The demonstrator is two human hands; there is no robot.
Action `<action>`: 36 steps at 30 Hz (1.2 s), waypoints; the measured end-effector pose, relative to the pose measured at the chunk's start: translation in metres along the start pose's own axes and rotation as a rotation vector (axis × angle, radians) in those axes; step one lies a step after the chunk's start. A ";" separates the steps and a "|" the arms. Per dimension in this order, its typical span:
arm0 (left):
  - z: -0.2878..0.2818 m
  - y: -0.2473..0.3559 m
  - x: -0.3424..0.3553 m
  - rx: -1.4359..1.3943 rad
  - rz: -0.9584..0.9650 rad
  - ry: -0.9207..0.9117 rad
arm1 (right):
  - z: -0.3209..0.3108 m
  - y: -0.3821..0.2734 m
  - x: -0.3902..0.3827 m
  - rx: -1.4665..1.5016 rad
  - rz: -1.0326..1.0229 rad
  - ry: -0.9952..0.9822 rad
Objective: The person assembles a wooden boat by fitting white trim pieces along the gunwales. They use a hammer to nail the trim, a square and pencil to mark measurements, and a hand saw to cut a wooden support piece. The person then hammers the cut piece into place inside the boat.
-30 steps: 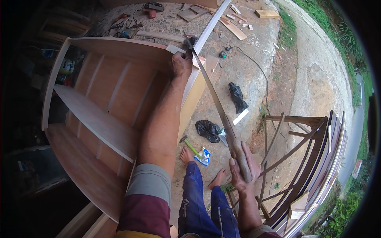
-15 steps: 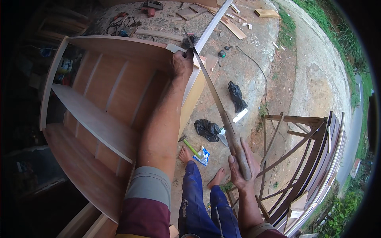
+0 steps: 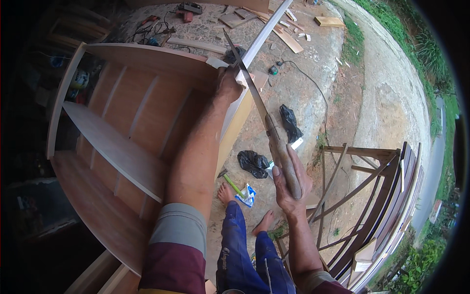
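My right hand (image 3: 293, 183) is closed around the brown, worn handle of a handsaw (image 3: 256, 97). The narrow blade slants up and left, crossing a long white strip (image 3: 264, 34) near the cabinet's corner. My left hand (image 3: 229, 85) grips the strip's near end at that corner, just left of the blade; its fingertips are partly hidden. The strip juts out toward the far side, past the cabinet. On my left, the open wooden cabinet (image 3: 142, 50) has a thin divider board (image 3: 115, 139) inside.
Below lie a green-handled hammer (image 3: 234, 183), a blue-and-white packet (image 3: 247, 196) and black plastic bags (image 3: 252, 163). A wooden trestle (image 3: 362, 152) bearing long boards stands at right. Power tools (image 3: 188, 12), cords and offcuts (image 3: 286, 39) litter the far ground.
My right hand has pushed the saw forward, up and left; its handle now sits nearer the strip. My left hand stays at the corner.
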State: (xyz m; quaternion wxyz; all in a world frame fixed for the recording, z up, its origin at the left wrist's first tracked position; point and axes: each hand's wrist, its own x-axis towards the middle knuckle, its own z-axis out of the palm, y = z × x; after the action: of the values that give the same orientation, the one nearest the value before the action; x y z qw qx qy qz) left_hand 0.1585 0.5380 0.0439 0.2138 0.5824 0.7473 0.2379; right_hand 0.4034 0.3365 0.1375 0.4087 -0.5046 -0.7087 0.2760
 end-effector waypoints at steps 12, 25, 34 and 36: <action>0.010 -0.003 -0.002 -0.035 0.000 0.068 | -0.045 -0.006 -0.069 -0.033 0.148 -0.060; 0.010 -0.006 -0.001 0.054 -0.064 0.054 | -0.043 -0.006 -0.062 -0.008 0.084 -0.085; 0.003 0.002 0.002 0.071 0.007 -0.014 | 0.022 0.002 0.034 0.088 0.069 0.019; 0.004 0.008 -0.002 0.056 -0.021 -0.030 | 0.028 0.012 0.032 0.079 -0.023 0.058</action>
State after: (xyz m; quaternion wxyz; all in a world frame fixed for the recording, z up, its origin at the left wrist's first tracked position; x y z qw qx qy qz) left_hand 0.1674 0.5377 0.0453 0.2112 0.5836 0.7566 0.2060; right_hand 0.3804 0.3713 0.1229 0.4518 -0.4875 -0.6909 0.2844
